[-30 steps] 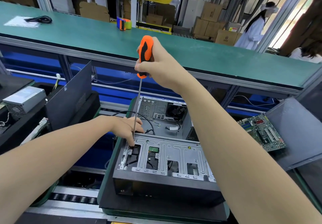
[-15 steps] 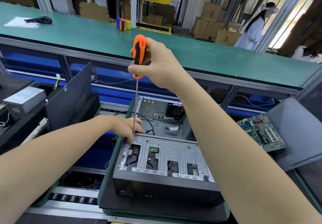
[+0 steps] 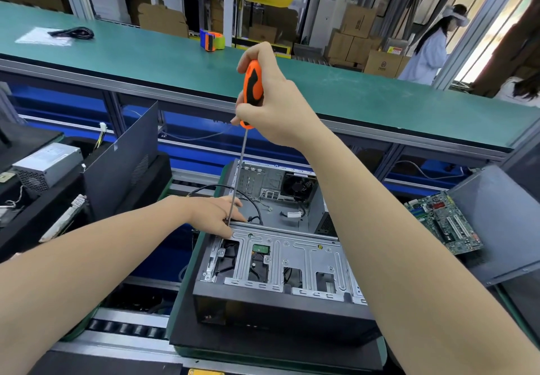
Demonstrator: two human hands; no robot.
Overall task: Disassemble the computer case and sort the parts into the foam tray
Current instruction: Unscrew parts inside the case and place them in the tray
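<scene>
Evidently the job is partway through: the computer case [image 3: 280,304] is seen lying open on a dark foam pad [image 3: 263,348] on the roller conveyor [image 3: 125,329]. A side panel [image 3: 122,158] is already stood upright to the left, a power supply [image 3: 48,164] is laid out further left, and a motherboard [image 3: 444,222] is set on a grey panel [image 3: 496,228] to the right. Left inside are a rear fan [image 3: 299,184], a loose black cable [image 3: 248,199] and the metal drive bracket [image 3: 292,246], under which a drive with a green board can be made out. The orange screwdriver [image 3: 252,91] is gripped by its handle in the right hand [image 3: 277,106], fingers curled round it, with the shaft nearly upright and its tip at the bracket's far left corner. The left hand [image 3: 216,214] is rested there, fingers fairly straight beside the shaft, nothing being held. A bracket screw is judged to be the step in hand; bracket, drive and fan remain to be removed and sorted
</scene>
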